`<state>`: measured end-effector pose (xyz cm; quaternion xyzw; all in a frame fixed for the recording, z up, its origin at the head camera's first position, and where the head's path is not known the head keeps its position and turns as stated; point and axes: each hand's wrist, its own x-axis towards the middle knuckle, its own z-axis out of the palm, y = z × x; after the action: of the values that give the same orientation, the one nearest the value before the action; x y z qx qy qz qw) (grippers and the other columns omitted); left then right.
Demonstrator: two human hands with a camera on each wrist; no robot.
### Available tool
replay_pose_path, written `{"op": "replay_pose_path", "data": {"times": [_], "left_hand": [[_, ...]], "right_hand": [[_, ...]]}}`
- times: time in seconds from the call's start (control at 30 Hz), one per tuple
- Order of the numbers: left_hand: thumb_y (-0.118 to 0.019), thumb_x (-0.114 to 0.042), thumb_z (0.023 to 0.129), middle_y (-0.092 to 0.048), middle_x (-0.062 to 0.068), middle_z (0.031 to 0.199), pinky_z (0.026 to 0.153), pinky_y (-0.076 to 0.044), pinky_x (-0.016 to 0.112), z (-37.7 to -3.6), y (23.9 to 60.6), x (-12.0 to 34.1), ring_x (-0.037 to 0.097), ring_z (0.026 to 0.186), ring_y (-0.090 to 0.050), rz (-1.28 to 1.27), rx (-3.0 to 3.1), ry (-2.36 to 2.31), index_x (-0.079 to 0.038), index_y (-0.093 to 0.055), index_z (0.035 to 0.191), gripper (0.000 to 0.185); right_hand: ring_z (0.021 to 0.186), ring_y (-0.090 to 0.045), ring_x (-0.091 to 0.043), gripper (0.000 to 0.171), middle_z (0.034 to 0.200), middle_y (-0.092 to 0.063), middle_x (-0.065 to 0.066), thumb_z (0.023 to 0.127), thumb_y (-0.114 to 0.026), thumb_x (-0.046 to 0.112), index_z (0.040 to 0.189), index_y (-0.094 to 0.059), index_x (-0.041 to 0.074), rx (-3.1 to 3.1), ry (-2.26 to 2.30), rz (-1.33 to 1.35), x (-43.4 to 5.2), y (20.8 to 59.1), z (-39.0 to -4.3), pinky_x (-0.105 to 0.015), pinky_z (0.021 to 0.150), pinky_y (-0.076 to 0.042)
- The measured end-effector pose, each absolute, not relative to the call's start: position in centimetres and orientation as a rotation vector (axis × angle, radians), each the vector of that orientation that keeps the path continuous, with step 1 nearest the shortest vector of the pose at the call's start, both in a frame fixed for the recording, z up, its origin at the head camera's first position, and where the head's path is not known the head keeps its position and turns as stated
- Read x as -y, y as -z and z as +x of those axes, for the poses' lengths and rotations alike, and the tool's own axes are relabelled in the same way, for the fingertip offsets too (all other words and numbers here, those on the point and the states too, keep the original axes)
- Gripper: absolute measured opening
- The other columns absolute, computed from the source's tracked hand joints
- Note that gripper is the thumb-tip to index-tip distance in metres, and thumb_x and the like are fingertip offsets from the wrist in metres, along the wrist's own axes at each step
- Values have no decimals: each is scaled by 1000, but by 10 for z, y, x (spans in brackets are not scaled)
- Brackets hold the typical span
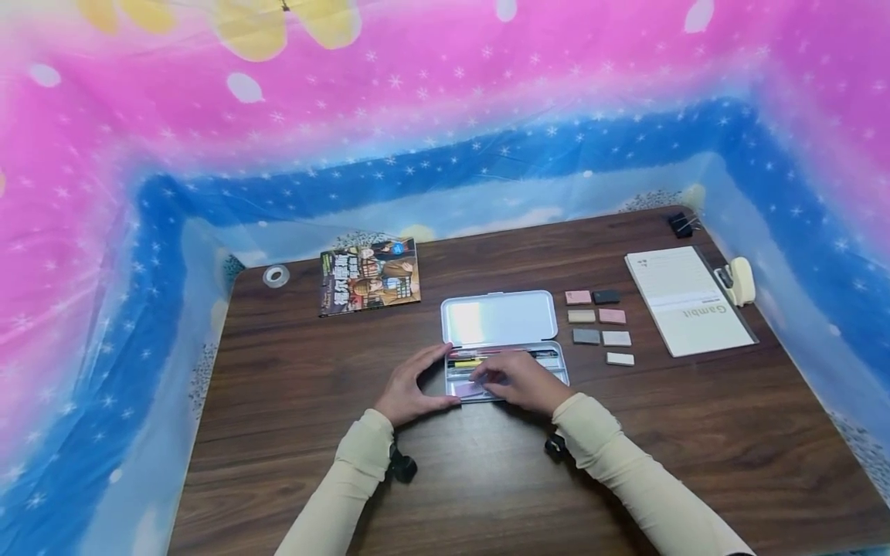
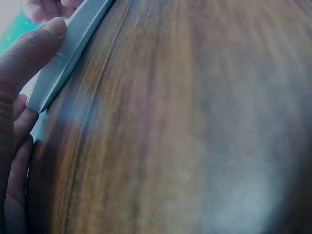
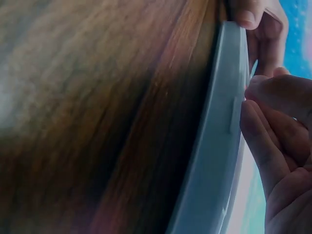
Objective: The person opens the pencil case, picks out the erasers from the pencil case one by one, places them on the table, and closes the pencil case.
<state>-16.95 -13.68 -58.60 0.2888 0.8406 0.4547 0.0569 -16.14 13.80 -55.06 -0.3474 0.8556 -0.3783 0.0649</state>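
Observation:
An open white pencil case lies on the table, its lid folded back. Pens and a yellow pencil lie in its rear part. My left hand grips the case's left end, thumb at the front edge and fingers toward the back corner; the left wrist view shows the thumb on the case's pale side wall. Inside the front compartment is a flat pale purple piece. My right hand reaches over the case with curled fingers, pinching at this piece's right end; the hand partly hides the contact.
To the right of the case stand several small erasers in pink, black, beige, grey and white. Farther right lie a notepad, a cream stapler-like object and a black binder clip. A comic book and tape roll lie back left.

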Motion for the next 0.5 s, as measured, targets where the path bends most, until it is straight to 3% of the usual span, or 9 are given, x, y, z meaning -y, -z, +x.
{"op": "replay_pose_path", "data": {"times": [0.5], "left_hand": [[-97,-24,78,-51,12,159,121,-37,54,-169,587,137,32,146,-48,868,-2551,-1374,-13,-50,158,93]], "right_hand": [[102,-72,-21,12,106,-77,-2,97,-77,10,109,-79,10,-2684,745,-1265,-122,541,-161,-37,96,-59]]}}
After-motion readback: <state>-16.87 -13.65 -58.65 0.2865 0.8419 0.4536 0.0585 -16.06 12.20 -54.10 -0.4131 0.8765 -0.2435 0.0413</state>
